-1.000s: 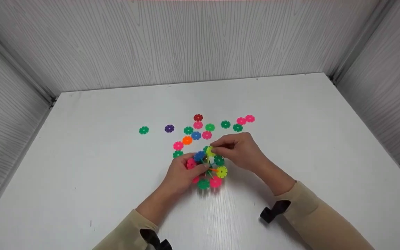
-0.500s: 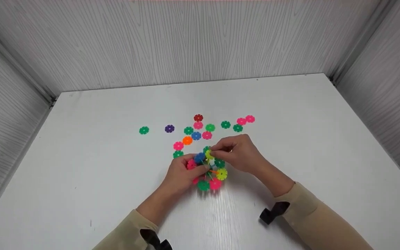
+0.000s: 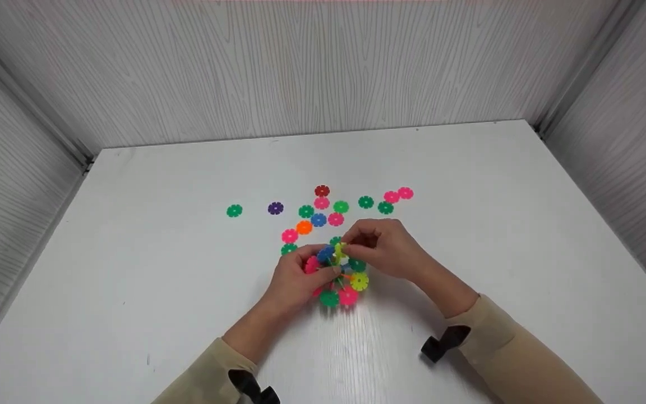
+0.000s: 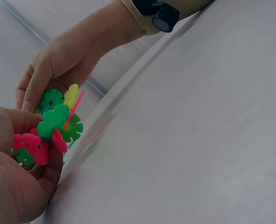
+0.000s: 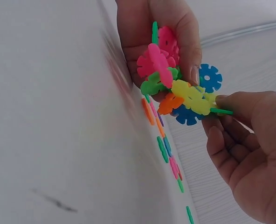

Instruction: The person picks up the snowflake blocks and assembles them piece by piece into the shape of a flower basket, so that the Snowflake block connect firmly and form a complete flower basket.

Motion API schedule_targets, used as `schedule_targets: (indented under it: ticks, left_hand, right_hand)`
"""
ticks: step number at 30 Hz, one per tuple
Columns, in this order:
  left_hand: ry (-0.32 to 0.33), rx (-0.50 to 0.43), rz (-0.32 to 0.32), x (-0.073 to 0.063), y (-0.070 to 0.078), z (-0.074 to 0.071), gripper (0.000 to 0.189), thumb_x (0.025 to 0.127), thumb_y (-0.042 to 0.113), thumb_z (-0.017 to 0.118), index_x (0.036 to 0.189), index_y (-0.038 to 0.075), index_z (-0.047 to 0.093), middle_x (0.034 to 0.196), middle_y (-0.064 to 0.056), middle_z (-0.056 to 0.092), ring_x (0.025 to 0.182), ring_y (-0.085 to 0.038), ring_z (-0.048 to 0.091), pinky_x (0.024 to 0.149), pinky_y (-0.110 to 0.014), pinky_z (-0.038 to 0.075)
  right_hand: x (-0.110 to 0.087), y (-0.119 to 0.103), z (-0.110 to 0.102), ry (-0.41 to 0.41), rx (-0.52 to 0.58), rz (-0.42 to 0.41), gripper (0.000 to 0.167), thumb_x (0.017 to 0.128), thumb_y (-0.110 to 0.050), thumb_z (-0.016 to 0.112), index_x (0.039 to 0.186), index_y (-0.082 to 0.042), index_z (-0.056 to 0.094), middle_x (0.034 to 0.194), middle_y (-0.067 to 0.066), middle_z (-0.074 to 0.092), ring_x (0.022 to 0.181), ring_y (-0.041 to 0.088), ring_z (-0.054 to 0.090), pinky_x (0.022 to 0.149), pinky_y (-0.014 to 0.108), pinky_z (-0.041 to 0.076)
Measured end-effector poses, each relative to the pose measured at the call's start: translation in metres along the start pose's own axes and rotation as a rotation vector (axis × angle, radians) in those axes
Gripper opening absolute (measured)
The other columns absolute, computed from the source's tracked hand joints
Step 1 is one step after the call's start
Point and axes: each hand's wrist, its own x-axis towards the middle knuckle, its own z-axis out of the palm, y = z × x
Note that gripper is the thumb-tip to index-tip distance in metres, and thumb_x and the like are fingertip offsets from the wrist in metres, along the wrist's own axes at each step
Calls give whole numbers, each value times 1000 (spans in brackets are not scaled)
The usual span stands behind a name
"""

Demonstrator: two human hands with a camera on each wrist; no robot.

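A cluster of interlocking snowflake discs [image 3: 329, 298] in pink, green, blue, yellow and orange is held over the table's middle. My left hand [image 3: 292, 278] grips it from the left, thumb across its centre. At the cluster's far side, my right hand [image 3: 387, 247] pinches a yellow snowflake disc [image 3: 339, 252] between thumb and forefinger, beside a blue disc [image 3: 326, 255]. In the left wrist view, the left fingers curl under the cluster [image 4: 54, 122]. The right wrist view has the right fingertips right at the yellow parts, where a green disc [image 5: 221, 111] shows edge-on.
Loose snowflake discs lie flat on the white table [image 3: 160, 252] beyond the hands. Among them are a red disc [image 3: 322, 191], a purple disc [image 3: 276, 208], an orange disc [image 3: 304, 227] and a pair of pink discs [image 3: 405, 193]. Pale wood-grain panels [image 3: 312, 67] enclose the back and sides.
The pinched yellow disc has come slightly nearer the cluster's centre and turned from face-on to more edge-on. My right hand shifted slightly with it; my left hand keeps its hold.
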Motion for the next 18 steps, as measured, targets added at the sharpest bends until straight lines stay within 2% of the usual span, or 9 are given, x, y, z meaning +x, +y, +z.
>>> schedule_targets:
  ticks: [4, 8, 11, 14, 18]
  left_hand:
    - [22, -77, -3, 1, 1, -2, 58, 96, 30, 81, 148, 16, 59, 144, -3, 61, 137, -23, 54, 104, -36, 56]
    - [46, -201, -27, 1, 1, -3, 63, 103, 45, 68, 158, 20, 48, 146, -3, 60, 130, -25, 61, 104, -36, 56]
    - [25, -320, -49, 1, 2, -3, 68, 105, 52, 62, 162, 21, 40, 142, -6, 65, 122, -32, 69, 100, -38, 58]
    - [-19, -456, -83, 1, 4, -3, 71, 104, 54, 61, 161, 19, 37, 139, -12, 69, 120, -37, 71, 98, -41, 59]
    - [-66, -610, -106, 2, 7, -2, 67, 105, 50, 63, 156, 13, 43, 141, -16, 67, 120, -37, 71, 100, -44, 58]
  right_hand:
    - [2, 1, -4, 57, 10, 31, 8, 97, -20, 81, 102, -15, 80, 93, -3, 75, 81, 21, 67, 73, 25, 59]
    - [4, 5, -6, 221, 104, 37, 11, 97, -19, 80, 105, -11, 80, 96, 2, 76, 84, 24, 69, 74, 26, 60]
    - [4, 9, -7, 318, 192, 24, 12, 97, -15, 80, 107, -8, 79, 99, 5, 75, 87, 26, 69, 76, 26, 61]
    - [4, 12, -7, 342, 244, 7, 14, 97, -13, 80, 110, -8, 78, 104, 7, 74, 91, 27, 70, 80, 27, 62]
    - [3, 15, -6, 320, 242, -24, 16, 96, -11, 80, 112, -9, 78, 106, 6, 74, 95, 26, 71, 83, 29, 62]
